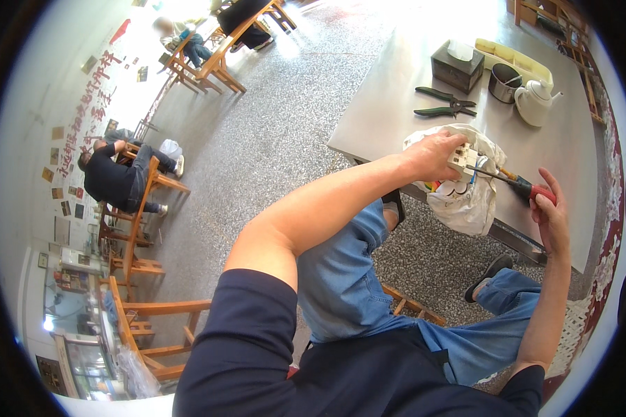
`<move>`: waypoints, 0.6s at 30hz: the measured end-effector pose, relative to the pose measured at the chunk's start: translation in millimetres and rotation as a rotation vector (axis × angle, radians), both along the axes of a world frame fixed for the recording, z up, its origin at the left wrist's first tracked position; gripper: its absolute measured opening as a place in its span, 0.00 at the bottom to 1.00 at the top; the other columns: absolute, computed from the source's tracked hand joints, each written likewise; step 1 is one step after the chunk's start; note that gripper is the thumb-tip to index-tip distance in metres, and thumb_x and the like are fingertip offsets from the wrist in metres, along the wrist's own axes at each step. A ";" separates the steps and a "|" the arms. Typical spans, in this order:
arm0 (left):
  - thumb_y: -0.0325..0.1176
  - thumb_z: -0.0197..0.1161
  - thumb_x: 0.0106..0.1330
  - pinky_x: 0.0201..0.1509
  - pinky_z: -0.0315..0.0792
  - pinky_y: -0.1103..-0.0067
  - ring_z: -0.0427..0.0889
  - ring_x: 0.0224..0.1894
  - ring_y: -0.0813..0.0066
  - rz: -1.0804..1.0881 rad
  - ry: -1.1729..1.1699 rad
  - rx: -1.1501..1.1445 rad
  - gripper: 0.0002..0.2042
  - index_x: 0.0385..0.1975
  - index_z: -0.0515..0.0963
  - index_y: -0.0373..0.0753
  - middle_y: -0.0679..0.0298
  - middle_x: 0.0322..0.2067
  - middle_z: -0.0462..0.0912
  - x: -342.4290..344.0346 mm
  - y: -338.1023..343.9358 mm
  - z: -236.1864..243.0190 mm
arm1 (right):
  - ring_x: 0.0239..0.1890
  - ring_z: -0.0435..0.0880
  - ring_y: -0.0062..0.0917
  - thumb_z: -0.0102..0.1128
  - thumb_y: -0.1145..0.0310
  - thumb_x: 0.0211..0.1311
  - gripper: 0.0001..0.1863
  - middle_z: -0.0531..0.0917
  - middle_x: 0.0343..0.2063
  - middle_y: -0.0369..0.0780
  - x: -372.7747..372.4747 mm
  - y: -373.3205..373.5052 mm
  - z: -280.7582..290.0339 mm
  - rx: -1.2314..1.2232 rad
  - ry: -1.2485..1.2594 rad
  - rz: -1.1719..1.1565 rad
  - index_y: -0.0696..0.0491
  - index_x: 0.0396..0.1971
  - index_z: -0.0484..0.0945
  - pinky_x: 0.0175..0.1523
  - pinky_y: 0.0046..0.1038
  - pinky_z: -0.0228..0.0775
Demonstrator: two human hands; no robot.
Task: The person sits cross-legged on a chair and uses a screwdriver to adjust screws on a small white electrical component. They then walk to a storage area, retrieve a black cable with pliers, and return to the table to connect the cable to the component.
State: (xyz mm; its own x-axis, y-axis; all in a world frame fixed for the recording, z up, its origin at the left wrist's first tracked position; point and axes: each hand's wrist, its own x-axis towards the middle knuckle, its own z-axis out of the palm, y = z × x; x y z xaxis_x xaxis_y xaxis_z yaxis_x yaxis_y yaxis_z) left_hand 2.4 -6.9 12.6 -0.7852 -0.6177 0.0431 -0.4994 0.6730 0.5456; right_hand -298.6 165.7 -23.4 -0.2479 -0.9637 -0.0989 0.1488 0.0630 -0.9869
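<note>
My left hand [432,156] grips a small white block-shaped electrical device, like a circuit breaker [460,162], above the table's near edge. Pinched in my right hand [554,217] is the red-and-black handle of a screwdriver [541,193]. Its thin dark shaft points left, and the tip meets or nearly meets the device's face; exact contact is too small to tell. Under both hands a crumpled white plastic bag [466,212] lies partly on the table and hangs over its edge. Some colourful small items show at the bag's opening, partly hidden by my left hand.
On the metal-topped table [382,104] are green-handled cutters [444,104], a dark tissue box [458,68], a steel pot [504,85], a white teapot [533,104] and a cream tray [511,59]. A seated person [118,174] and wooden chairs [161,309] are at left.
</note>
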 end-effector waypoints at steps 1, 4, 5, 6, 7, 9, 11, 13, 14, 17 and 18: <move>0.36 0.79 0.49 0.61 0.73 0.63 0.77 0.56 0.48 0.003 0.000 -0.005 0.35 0.60 0.72 0.42 0.48 0.50 0.77 -0.3 0.3 -0.1 | 0.27 0.76 0.12 0.49 0.53 0.78 0.27 0.79 0.32 0.34 0.0 -1.5 -1.2 0.013 -0.029 -0.003 0.56 0.67 0.67 0.25 0.13 0.62; 0.37 0.79 0.49 0.61 0.73 0.63 0.77 0.56 0.48 0.004 0.003 -0.004 0.35 0.60 0.72 0.41 0.48 0.50 0.76 1.3 0.5 -0.3 | 0.26 0.77 0.12 0.51 0.55 0.77 0.27 0.79 0.30 0.35 -2.3 -0.7 4.2 0.159 0.022 0.011 0.56 0.67 0.67 0.24 0.13 0.64; 0.37 0.79 0.49 0.61 0.73 0.63 0.77 0.56 0.48 0.003 0.004 -0.001 0.35 0.60 0.72 0.41 0.48 0.50 0.76 1.7 0.4 -0.4 | 0.25 0.77 0.13 0.52 0.56 0.77 0.27 0.79 0.29 0.35 -2.3 0.0 6.7 0.225 0.061 0.019 0.56 0.66 0.67 0.24 0.13 0.65; 0.37 0.79 0.49 0.61 0.73 0.63 0.77 0.56 0.47 -0.004 0.012 -0.005 0.35 0.60 0.72 0.41 0.48 0.50 0.76 1.9 -0.3 -1.3 | 0.25 0.77 0.13 0.52 0.55 0.77 0.27 0.79 0.29 0.35 1.8 -0.3 6.3 0.139 0.050 -0.017 0.56 0.66 0.67 0.23 0.14 0.65; 0.37 0.79 0.49 0.61 0.73 0.63 0.77 0.56 0.47 -0.012 0.019 -0.009 0.35 0.60 0.71 0.41 0.48 0.50 0.76 2.1 -1.1 -2.2 | 0.24 0.77 0.13 0.52 0.55 0.77 0.27 0.79 0.28 0.35 8.2 -1.0 4.4 0.052 0.040 -0.053 0.56 0.66 0.68 0.22 0.14 0.64; 0.37 0.79 0.49 0.61 0.73 0.63 0.77 0.56 0.47 -0.017 0.024 -0.011 0.36 0.60 0.71 0.41 0.48 0.50 0.76 1.4 -2.2 -3.5 | 0.23 0.77 0.13 0.52 0.55 0.76 0.27 0.79 0.27 0.34 9.0 -2.1 2.8 0.004 -0.016 -0.073 0.55 0.66 0.68 0.21 0.14 0.63; 0.37 0.79 0.49 0.61 0.73 0.63 0.77 0.56 0.47 -0.014 0.019 -0.006 0.36 0.60 0.71 0.41 0.48 0.50 0.76 0.3 -2.7 -4.2 | 0.23 0.77 0.13 0.53 0.56 0.75 0.27 0.79 0.27 0.34 2.1 -4.2 2.0 0.083 -0.108 -0.040 0.55 0.66 0.68 0.20 0.14 0.63; 0.36 0.79 0.49 0.61 0.73 0.63 0.77 0.56 0.47 -0.006 0.009 -0.001 0.36 0.60 0.71 0.41 0.48 0.50 0.76 1.0 -1.8 -1.9 | 0.22 0.77 0.13 0.53 0.57 0.74 0.27 0.79 0.26 0.34 -0.4 -2.1 7.6 0.220 0.001 -0.019 0.55 0.66 0.67 0.20 0.13 0.62; 0.36 0.79 0.49 0.61 0.73 0.63 0.77 0.56 0.47 -0.002 0.003 0.002 0.36 0.61 0.71 0.41 0.48 0.50 0.76 1.5 -1.3 -0.8 | 0.22 0.76 0.13 0.54 0.57 0.74 0.27 0.78 0.26 0.34 -0.9 -1.0 9.3 0.288 0.055 -0.008 0.55 0.66 0.67 0.20 0.13 0.62; 0.36 0.79 0.49 0.61 0.73 0.63 0.77 0.56 0.47 0.003 -0.006 0.021 0.36 0.61 0.71 0.42 0.48 0.51 0.76 2.6 -0.2 1.9 | 0.22 0.77 0.12 0.51 0.55 0.76 0.28 0.79 0.25 0.34 5.3 1.8 10.4 0.127 0.073 -0.002 0.57 0.67 0.67 0.20 0.13 0.62; 0.37 0.79 0.49 0.61 0.73 0.63 0.77 0.56 0.47 0.000 0.002 0.014 0.37 0.61 0.70 0.41 0.48 0.51 0.76 2.6 -0.7 0.4 | 0.20 0.76 0.13 0.51 0.55 0.75 0.28 0.79 0.24 0.34 9.1 0.7 8.2 0.099 0.029 -0.049 0.56 0.67 0.67 0.19 0.13 0.61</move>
State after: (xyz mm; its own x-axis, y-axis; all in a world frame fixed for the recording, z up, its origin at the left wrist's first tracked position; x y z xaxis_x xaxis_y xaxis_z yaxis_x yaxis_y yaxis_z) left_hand 5.0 -7.6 13.0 -0.7849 -0.6186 0.0364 -0.4984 0.6651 0.5562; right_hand -289.4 166.3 -15.2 -0.2992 -0.9360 -0.1854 0.1253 0.1541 -0.9801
